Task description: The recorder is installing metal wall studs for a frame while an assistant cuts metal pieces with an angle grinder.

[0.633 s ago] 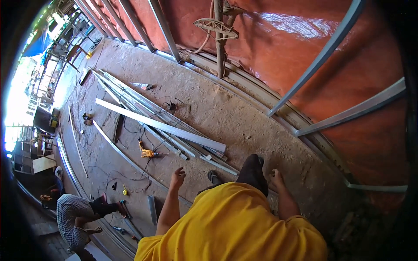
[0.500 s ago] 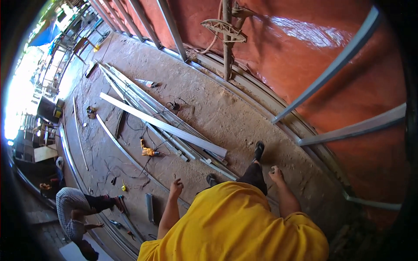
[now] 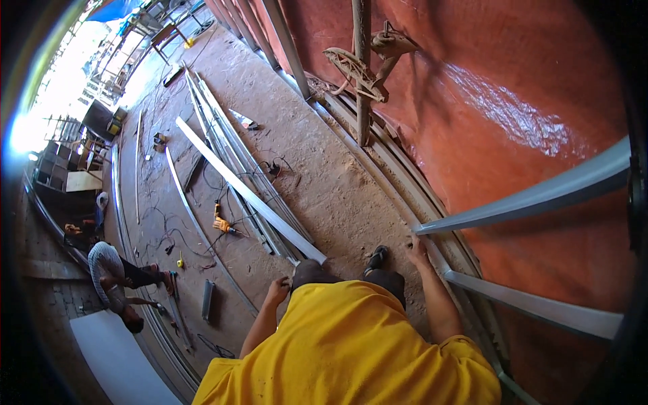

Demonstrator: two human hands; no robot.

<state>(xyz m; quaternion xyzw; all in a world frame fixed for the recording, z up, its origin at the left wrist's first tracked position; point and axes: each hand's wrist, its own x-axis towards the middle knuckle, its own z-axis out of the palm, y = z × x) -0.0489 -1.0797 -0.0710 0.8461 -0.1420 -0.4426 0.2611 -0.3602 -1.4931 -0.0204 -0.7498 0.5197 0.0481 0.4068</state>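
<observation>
Grey stud slants upper-right beside the right hand.

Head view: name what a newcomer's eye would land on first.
The wearer's yellow shirt dominates the lower middle, with the right hand near the foot of a grey metal stud. Glossy orange-red sheeting spreads across the upper right. Left of centre, an orange power drill lies on the floor, left of a long pale metal channel.

At the right edge of the brown floor, a stud is gleaming silver-grey, the sheet orange-red. The drill is showing orange and black, the shirt yellow, a co-worker's garment pale check.
</observation>
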